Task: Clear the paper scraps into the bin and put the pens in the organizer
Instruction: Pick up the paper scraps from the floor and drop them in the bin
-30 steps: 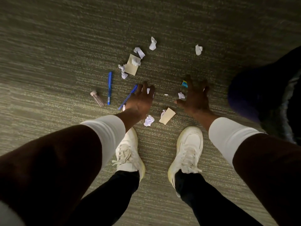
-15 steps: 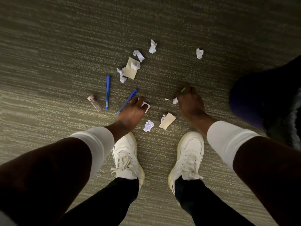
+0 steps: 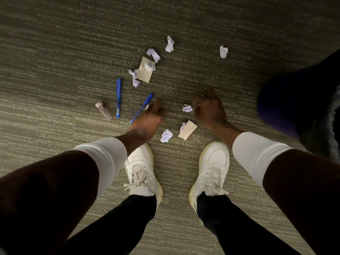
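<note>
I am bent over a carpeted floor strewn with crumpled white paper scraps (image 3: 166, 135); one scrap (image 3: 187, 108) lies between my hands. My left hand (image 3: 150, 117) is curled beside a slanted blue pen (image 3: 141, 108), with a sliver of white paper showing at its fingers. My right hand (image 3: 208, 109) is closed in a fist, with a small blue-and-yellow scrap (image 3: 203, 96) peeking out at the knuckles. A second blue pen (image 3: 118, 98) lies further left. A tan note (image 3: 187, 130) lies near my right wrist, and another tan note (image 3: 146, 70) sits further out among scraps.
A clear tube with a pink cap (image 3: 104, 110) lies left of the pens. Far scraps (image 3: 169, 44) (image 3: 223, 51) lie beyond my reach. A dark purple rounded object (image 3: 287, 100) fills the right edge. My white shoes (image 3: 142, 168) (image 3: 211, 166) stand just behind the scraps.
Both hands went from spread flat on the carpet to curled. The right closed over the blue-and-yellow scrap, the left drew in a small white scrap beside the slanted pen.
</note>
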Motion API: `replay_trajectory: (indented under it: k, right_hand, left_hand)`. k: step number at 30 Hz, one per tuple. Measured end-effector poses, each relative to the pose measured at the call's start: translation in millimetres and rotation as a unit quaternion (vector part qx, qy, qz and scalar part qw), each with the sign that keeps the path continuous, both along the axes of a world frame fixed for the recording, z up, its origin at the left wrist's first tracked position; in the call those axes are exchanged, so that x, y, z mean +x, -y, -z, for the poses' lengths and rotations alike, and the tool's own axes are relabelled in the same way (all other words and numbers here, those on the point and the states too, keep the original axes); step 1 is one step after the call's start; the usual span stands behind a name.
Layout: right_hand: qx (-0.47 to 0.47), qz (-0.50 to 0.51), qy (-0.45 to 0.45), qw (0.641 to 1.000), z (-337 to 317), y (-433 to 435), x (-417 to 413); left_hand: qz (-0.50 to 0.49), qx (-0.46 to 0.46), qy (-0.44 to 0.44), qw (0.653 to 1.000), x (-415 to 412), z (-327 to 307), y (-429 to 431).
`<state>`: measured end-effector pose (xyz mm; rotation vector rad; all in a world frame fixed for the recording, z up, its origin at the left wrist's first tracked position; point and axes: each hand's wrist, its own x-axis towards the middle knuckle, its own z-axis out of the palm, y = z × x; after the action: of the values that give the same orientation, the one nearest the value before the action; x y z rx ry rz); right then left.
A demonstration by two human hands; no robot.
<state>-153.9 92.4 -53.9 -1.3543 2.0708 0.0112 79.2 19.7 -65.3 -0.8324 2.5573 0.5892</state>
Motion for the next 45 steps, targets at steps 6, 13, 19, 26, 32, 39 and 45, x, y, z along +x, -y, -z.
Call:
replay_trajectory:
  k: [6, 13, 19, 26, 32, 39, 45]
  right_hand:
    - [0.059, -0.024, -0.018, 0.998, 4, 4, 17]
    - [0.063, -0.062, -0.053, 0.995, 11, 11, 26]
    - [0.026, 0.014, -0.041, 0.999, 9, 16, 32]
    - [0.030, -0.004, -0.063, 0.998, 11, 17, 31]
    - [0.053, -0.079, -0.120, 0.988, 17, 24, 35]
    - [0.023, -0.045, -0.061, 0.997, 16, 20, 27]
    - [-0.021, 0.098, 0.022, 0.995, -35, -18, 13]
  left_hand:
    - [-0.014, 0.003, 0.038, 0.999, 2, 0, -2]
    - [-0.041, 0.032, 0.015, 0.999, 5, 4, 0]
    - [-0.059, 0.043, -0.009, 0.997, 6, 2, 3]
    - [-0.064, 0.052, -0.013, 0.997, 6, -4, 0]
    - [-0.078, 0.064, -0.019, 0.995, 1, -7, -3]
    - [-0.082, 0.077, -0.030, 0.993, -1, -23, -7]
    - [-0.120, 0.092, -0.021, 0.988, 2, -75, -14]
